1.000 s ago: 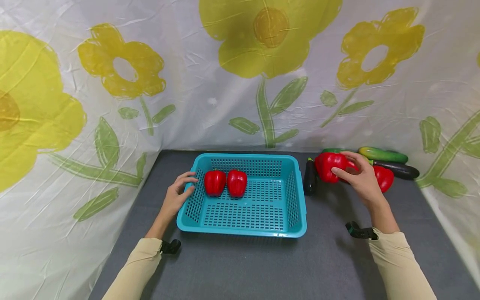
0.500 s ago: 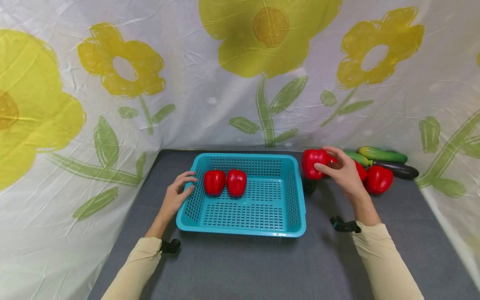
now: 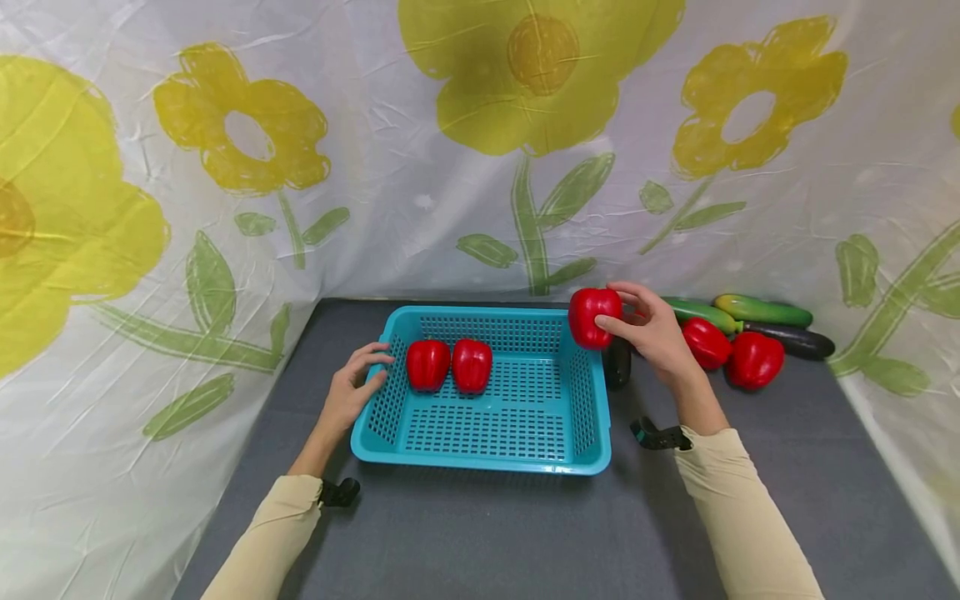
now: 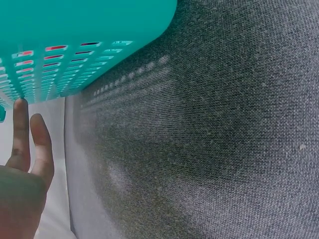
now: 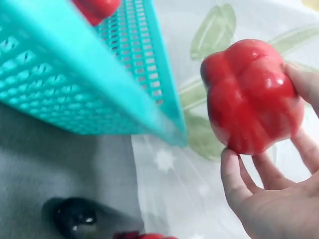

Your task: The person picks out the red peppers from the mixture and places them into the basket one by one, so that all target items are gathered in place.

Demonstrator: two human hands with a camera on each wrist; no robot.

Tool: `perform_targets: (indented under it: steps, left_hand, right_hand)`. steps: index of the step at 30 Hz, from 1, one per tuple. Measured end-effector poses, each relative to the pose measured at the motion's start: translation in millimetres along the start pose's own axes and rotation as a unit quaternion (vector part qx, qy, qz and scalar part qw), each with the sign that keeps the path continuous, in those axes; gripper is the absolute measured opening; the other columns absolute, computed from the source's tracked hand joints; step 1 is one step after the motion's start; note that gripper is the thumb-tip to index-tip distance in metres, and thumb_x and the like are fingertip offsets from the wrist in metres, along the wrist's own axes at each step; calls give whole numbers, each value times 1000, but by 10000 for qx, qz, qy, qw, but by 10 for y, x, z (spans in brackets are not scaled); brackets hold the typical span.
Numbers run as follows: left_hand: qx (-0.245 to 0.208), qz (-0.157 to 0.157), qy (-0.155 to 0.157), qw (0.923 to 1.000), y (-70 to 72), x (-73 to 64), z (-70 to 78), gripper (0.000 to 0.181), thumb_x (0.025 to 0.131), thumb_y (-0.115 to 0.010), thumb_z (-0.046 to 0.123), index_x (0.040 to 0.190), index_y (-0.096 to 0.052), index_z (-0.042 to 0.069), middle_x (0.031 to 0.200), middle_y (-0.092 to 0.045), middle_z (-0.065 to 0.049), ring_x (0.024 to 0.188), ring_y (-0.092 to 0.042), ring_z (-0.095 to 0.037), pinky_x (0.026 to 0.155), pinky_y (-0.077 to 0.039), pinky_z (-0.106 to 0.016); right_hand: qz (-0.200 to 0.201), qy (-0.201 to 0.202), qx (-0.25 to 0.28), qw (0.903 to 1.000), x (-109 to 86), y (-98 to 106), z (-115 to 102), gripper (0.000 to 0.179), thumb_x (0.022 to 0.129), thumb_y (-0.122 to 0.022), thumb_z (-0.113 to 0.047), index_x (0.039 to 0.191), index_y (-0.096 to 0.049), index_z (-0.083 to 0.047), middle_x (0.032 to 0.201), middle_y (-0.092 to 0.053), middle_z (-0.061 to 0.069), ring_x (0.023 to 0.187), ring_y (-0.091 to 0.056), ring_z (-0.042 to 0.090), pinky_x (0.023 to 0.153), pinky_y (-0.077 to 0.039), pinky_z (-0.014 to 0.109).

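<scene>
My right hand point(image 3: 651, 332) grips a red bell pepper point(image 3: 592, 318) between thumb and fingers, raised over the right back corner of the blue plastic basket point(image 3: 480, 467). In the right wrist view this bell pepper point(image 5: 251, 97) hangs apart from the basket wall point(image 5: 75, 74). Two more red bell peppers, one at the left point(image 3: 428, 365) and one beside it point(image 3: 472, 366), stand inside the basket. By the basket's left rim is my left hand point(image 3: 351, 392), its fingers extended. A fingertip point(image 4: 20, 107) meets the perforated basket wall in the left wrist view.
Right of the basket lies a dark eggplant point(image 3: 617, 363), partly hidden by my right hand. Farther right are two red bell peppers point(image 3: 755, 360), another eggplant point(image 3: 791, 340) and green, cucumber-like vegetables point(image 3: 763, 310). A flowered cloth point(image 3: 420, 208) hangs behind the grey table point(image 3: 480, 533).
My right hand has carried the red bell pepper leftward from the vegetable pile to the basket's right back corner. My left hand has stayed at the left rim.
</scene>
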State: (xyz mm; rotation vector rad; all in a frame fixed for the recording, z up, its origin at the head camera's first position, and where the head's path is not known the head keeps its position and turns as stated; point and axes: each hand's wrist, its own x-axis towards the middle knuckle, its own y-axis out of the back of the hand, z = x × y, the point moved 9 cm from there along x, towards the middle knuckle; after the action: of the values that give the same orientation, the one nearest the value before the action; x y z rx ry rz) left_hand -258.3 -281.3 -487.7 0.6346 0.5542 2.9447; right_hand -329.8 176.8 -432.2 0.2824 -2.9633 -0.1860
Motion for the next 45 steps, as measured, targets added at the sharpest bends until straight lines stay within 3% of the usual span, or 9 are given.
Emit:
perform_targets:
  steps: [15,28,38,45]
  left_hand:
    - [-77,57,-68,9999,5,-17,19,24,100,-56,-10,122,-63,-10,145,-47,-24,139,-36,-38,110,-30,-24]
    - [-69,73,-82,9999,19,-43,11,24,100,-55,-11,122,-64,-9,145,-46,-24,139,-36,-38,110,-31,-23]
    - [-65,56,-23,10000,14,-18,0,24,100,-56,-9,123,-64,-7,146,-46,-22,139,-36,-37,109,-31,-24]
    - [-173,5,-77,9998,2,-11,-13,25,100,-54,-11,123,-63,-9,147,-45,-24,140,-34,-38,109,-32,-25]
  right_hand:
    - [-184,-283,201,9992,148,-223,-17,65,91,-79,-17,147,-48,-5,144,-49,15,118,-52,34,85,-55,36]
    - [-403,-223,578,9973,178,-504,4,59,91,-78,-13,143,-53,-7,142,-50,12,118,-52,37,90,-53,52]
    - [-569,-79,546,9969,219,-686,-7,58,88,-80,-11,140,-56,-8,139,-53,12,118,-55,38,84,-56,44]
    - [-788,-46,377,9962,277,-808,53,56,90,-78,-8,141,-54,-4,141,-50,16,124,-50,41,88,-54,50]
